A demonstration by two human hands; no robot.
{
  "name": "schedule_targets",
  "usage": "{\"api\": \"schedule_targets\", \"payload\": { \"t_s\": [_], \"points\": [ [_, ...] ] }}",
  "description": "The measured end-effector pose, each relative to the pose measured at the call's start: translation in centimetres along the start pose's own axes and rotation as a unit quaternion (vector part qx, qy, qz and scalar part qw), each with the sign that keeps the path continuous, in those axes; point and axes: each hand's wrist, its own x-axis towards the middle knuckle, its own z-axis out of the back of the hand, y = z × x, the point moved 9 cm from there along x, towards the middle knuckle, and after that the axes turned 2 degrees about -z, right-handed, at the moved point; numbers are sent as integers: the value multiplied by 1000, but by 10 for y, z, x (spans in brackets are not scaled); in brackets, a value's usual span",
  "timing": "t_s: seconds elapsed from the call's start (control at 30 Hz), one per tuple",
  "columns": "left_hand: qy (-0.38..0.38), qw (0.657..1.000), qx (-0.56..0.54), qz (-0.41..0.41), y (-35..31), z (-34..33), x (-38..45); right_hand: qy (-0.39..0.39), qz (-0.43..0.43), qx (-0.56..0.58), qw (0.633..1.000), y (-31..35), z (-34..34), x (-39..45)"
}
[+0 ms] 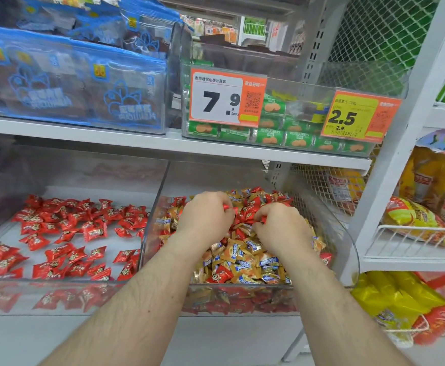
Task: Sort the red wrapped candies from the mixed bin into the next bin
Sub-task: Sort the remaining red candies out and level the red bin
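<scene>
Red candies (245, 215) lie mixed with orange-and-blue ones in the clear plastic mixed bin (348, 249), at 3 o'clock from the next bin (152, 207), which holds red pieces only, spread thin.

1. Left hand (205, 217): fingers curled, pinching a red wrapper at its 1 o'clock edge.
2. Right hand (282, 228): fingers curled over the pile, a red wrapper showing at its 9 o'clock edge; it appears to grip that piece.

Both hands work the far half of the pile, probably because red pieces cluster there (the near half is mostly orange).

Orientation: the pinched pieces are largely hidden, so their long axes cannot be told. Loose red candies lie at random, twisted ends pointing every way.
</scene>
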Motion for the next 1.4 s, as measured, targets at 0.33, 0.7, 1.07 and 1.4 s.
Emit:
{"api": "schedule_targets", "payload": {
  "t_s": [0.33, 0.7, 1.07, 1.4],
  "points": [
    [-78, 957, -278, 40, 21, 81, -31, -33, -30, 366, 929, 13, 36, -21],
    [-115, 968, -157, 159, 147, 137, -74, 66, 215, 228, 947, 184, 19, -79],
    [-44, 980, -34, 193, 199, 137, -90, 109, 340, -106, 928, 272, -56, -89],
    [-49, 978, -142, 145, 146, 115, -71, 9, 258, 76, 963, 189, 10, -68]
  ]
}}
